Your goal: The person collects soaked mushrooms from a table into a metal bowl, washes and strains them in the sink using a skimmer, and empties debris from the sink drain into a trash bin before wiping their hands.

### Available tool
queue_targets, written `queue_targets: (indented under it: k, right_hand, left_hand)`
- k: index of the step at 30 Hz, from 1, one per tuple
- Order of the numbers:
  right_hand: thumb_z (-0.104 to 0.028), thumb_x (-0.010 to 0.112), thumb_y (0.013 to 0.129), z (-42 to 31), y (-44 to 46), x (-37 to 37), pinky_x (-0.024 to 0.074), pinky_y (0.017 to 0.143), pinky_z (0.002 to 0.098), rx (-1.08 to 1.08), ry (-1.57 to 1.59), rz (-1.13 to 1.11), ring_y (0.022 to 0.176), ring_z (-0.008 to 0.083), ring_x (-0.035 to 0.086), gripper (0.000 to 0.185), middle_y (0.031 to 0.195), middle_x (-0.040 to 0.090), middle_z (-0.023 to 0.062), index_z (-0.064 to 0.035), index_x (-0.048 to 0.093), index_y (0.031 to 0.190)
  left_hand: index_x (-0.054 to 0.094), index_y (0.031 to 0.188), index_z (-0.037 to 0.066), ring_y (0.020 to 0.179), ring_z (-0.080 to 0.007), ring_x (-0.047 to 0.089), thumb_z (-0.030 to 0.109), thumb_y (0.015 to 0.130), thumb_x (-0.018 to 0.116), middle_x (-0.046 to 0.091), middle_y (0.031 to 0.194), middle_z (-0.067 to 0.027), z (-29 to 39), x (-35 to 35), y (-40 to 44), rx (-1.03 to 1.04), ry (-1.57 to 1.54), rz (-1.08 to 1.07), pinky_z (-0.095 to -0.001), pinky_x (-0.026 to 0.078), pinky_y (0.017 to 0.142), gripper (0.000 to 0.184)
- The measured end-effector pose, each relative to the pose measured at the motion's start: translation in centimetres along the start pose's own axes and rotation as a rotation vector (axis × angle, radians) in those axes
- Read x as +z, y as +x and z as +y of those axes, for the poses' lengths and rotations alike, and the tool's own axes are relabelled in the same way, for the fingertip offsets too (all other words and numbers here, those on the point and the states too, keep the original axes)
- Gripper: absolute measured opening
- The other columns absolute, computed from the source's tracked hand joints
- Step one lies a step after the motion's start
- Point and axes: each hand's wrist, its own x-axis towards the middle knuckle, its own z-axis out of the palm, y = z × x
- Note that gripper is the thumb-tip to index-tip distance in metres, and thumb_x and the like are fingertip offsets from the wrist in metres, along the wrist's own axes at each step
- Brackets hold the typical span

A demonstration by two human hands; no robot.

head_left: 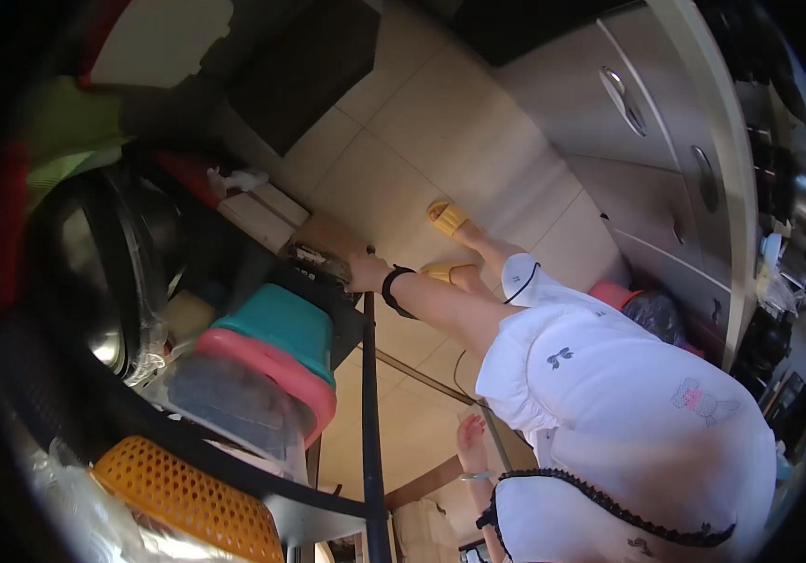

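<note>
My right hand (365, 272), with a black band at the wrist, reaches to the corner of a dark shelf rack, near the top of its black post (371, 403). Its fingers are curled in and partly hidden beside a dark packet with pale markings (317, 263). What exactly they grip is not clear. Behind the packet sits a brown cardboard box (330, 235). My left hand (471, 433), a bangle at its wrist, hangs lower in the view, away from the rack. Its fingers are loosely bent and apart, with nothing in them.
On the rack are a teal tub (281, 324), a pink-rimmed container (276, 375), an orange perforated basket (187, 497) and a lidded black pan (93, 272). Grey cabinets (591, 103) and a cluttered counter line the right. Yellow slippers (447, 218) stand on the tiled floor (403, 159).
</note>
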Motion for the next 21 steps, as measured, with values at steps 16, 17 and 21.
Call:
queue_targets:
  k: [16, 17, 21]
  right_hand:
    - [-0.036, 0.078, 0.052, 2.3, 4.2, -0.8, 0.0388, 0.089, 0.0341, -0.114, 0.291, -0.183, 0.109, 0.0306, 0.047, 0.086, 0.116, 0.048, 0.0238, 0.0032, 0.041, 0.120]
    - [-0.035, 0.079, 0.052, 2.2, 4.6, -2.2, 0.0377, 0.091, 0.0322, -0.080, 0.212, -0.241, 0.111, 0.0281, 0.045, 0.089, 0.120, 0.046, 0.0226, 0.0026, 0.039, 0.122]
    - [-0.038, 0.078, 0.052, 5.8, 6.6, -3.7, 0.0361, 0.092, 0.0312, -0.190, 0.251, -0.334, 0.112, 0.0268, 0.044, 0.091, 0.122, 0.045, 0.0206, 0.0015, 0.038, 0.124]
  left_hand:
    - [0.047, 0.112, -0.002, 0.093, -0.0196, 0.057, 0.014, 0.089, 0.048, 0.056, 0.106, -0.0138, 5.1, 1.7, -1.4, -0.007, -0.094, 0.128, -0.0280, 0.044, 0.081, 0.028]
    - [0.047, 0.112, -0.002, 0.093, -0.0195, 0.057, 0.014, 0.089, 0.048, 0.056, 0.106, -0.0139, 5.4, 2.0, -1.3, -0.024, -0.093, 0.126, -0.0282, 0.044, 0.081, 0.028]
    - [0.047, 0.113, -0.002, 0.093, -0.0194, 0.057, 0.015, 0.089, 0.048, 0.056, 0.106, -0.0140, 5.0, 2.4, -0.8, -0.047, -0.055, 0.133, -0.0286, 0.044, 0.082, 0.029]
